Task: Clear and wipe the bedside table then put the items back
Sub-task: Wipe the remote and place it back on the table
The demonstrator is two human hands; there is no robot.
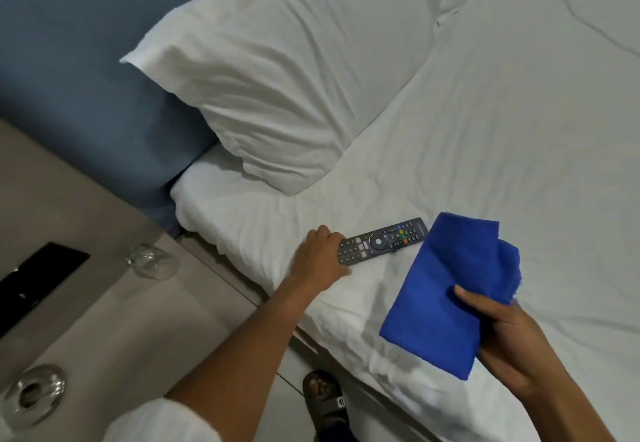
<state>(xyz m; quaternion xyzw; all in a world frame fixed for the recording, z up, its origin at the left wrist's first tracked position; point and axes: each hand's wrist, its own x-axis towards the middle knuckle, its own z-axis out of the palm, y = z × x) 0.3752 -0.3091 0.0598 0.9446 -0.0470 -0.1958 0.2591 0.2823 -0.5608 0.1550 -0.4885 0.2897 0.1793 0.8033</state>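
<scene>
Remote (382, 241) under left hand (320, 258), seemingly gripped; cloth (446, 292) in right hand (509, 341).

Blue cloth (446, 289) – black remote (381, 241) with coloured buttons – white bed sheet (485, 129), grey-blue headboard (86, 60).

Black remote (382, 241) lies flat on bed; folded blue cloth (446, 289) held.

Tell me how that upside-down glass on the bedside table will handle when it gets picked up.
The glass looks clear and thin-walled, so probably fragile and light. Its smooth surface may be slippery. It appears to stand rim-down near the bedside table edge, so a push could slide it off.
</scene>
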